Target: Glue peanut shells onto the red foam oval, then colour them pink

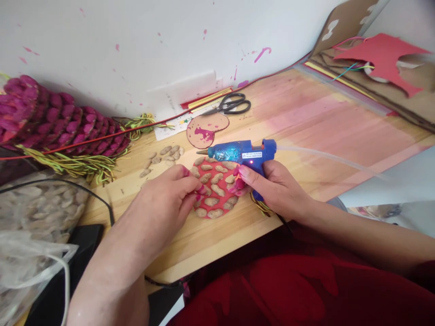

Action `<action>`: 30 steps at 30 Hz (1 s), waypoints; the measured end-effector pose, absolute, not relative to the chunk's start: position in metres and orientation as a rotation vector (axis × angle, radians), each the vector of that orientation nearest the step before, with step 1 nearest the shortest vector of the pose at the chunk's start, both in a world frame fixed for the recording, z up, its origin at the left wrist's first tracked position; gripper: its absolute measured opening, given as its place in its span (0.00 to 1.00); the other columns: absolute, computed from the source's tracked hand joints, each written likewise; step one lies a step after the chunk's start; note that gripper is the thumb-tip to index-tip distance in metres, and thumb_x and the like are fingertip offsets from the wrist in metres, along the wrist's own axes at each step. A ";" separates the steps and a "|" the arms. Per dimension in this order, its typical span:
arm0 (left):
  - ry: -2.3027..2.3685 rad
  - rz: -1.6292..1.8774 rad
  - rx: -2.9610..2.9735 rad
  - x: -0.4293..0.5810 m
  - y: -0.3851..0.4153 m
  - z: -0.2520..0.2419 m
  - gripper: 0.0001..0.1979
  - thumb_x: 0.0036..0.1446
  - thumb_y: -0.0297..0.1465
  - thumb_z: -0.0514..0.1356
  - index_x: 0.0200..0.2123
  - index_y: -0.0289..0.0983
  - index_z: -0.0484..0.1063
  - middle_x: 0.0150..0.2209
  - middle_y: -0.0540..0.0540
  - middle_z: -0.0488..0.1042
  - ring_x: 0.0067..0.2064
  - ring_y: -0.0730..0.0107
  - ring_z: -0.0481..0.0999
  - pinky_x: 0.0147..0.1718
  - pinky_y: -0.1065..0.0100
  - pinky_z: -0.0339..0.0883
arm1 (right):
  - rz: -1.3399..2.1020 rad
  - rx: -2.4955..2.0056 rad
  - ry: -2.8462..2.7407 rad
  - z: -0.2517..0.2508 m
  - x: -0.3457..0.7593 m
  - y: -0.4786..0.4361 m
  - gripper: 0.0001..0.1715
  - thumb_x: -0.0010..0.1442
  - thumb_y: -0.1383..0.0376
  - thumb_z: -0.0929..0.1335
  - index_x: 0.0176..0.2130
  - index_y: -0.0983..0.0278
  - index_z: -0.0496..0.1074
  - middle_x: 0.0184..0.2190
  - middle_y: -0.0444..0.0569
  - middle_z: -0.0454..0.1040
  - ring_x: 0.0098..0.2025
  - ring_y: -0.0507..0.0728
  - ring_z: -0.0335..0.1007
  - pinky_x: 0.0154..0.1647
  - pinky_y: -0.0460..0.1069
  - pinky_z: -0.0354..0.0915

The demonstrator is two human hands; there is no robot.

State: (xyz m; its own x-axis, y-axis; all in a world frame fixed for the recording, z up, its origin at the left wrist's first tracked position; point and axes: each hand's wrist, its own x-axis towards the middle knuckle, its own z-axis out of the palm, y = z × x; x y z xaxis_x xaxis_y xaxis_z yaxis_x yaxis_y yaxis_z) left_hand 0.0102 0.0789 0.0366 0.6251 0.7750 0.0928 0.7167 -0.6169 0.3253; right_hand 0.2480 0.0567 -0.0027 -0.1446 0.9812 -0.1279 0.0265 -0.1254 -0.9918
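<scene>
A red disc covered with rows of peanuts lies on the wooden table in front of me. My left hand reaches over its left side, thumb and fingers pinched on a peanut at the disc. My right hand is wrapped round the handle of a blue hot glue gun, above the disc's far right part. Its metal nozzle points left, a small light glows on its side, and a clear glue stick trails from the back. Loose peanuts lie beyond my left hand.
Black-handled scissors and a stained heart-shaped cutout lie near the wall. A magenta layered piece with yellow-green strings stands left, above a bag of peanuts. Cardboard with a red scrap is at right. Cords cross the left side.
</scene>
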 end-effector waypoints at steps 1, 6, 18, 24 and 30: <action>1.204 0.318 2.585 0.010 0.079 0.035 0.09 0.63 0.29 0.56 0.34 0.38 0.77 0.35 0.47 0.71 0.33 0.69 0.72 0.31 0.67 0.63 | 1.403 -1.246 -1.271 -0.003 0.248 0.057 0.19 0.64 0.49 0.69 0.34 0.63 0.74 0.29 0.46 0.78 0.33 0.56 0.79 0.34 0.48 0.77; 1.191 0.264 2.576 0.016 0.076 0.033 0.09 0.62 0.27 0.57 0.35 0.39 0.78 0.35 0.47 0.71 0.32 0.70 0.72 0.31 0.67 0.63 | 1.393 -1.257 -1.290 -0.001 0.248 0.057 0.18 0.65 0.51 0.68 0.34 0.63 0.73 0.28 0.46 0.77 0.32 0.54 0.78 0.34 0.46 0.76; 1.238 0.209 2.604 0.026 0.073 0.029 0.08 0.62 0.28 0.58 0.34 0.40 0.78 0.33 0.47 0.71 0.31 0.69 0.71 0.30 0.67 0.61 | 1.396 -1.255 -1.306 -0.001 0.249 0.058 0.19 0.65 0.50 0.68 0.34 0.64 0.74 0.28 0.46 0.78 0.31 0.53 0.77 0.33 0.46 0.74; 1.258 0.196 2.606 0.028 0.074 0.028 0.08 0.61 0.27 0.58 0.33 0.40 0.78 0.33 0.47 0.71 0.30 0.70 0.71 0.29 0.67 0.61 | 1.398 -1.268 -1.290 0.000 0.248 0.057 0.19 0.64 0.50 0.69 0.34 0.63 0.74 0.29 0.46 0.78 0.30 0.53 0.76 0.33 0.46 0.74; 1.254 0.215 2.595 0.030 0.073 0.029 0.10 0.61 0.26 0.57 0.30 0.40 0.76 0.32 0.49 0.70 0.29 0.72 0.71 0.29 0.68 0.59 | 1.375 -1.272 -1.302 0.000 0.248 0.057 0.19 0.64 0.50 0.69 0.35 0.63 0.75 0.28 0.45 0.77 0.30 0.52 0.75 0.31 0.45 0.73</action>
